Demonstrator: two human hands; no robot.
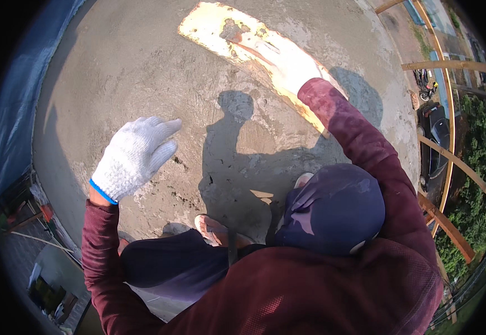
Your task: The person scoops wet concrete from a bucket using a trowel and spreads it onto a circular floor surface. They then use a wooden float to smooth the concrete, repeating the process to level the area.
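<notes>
My right hand (296, 64), in a pale glove washed out by sunlight, reaches far forward. It is closed on top of a long yellow float (207, 23) smeared with grey cement; the glare hides the exact finger grip. The float lies slanted across damp grey concrete (137, 67). To the left, my left hand (128, 153) wears a white knit glove with a blue cuff. Its fingers are stretched out and hold nothing, over the concrete. Shadows of my head and arms fall between the two hands.
A blue sheet (17, 84) borders the slab at the left. Past the right edge, wooden bars (446, 64) stand above a lower level with a dark car (435, 139) and green plants. My sandalled foot (215, 228) rests on the concrete, near a small pale piece (261, 194).
</notes>
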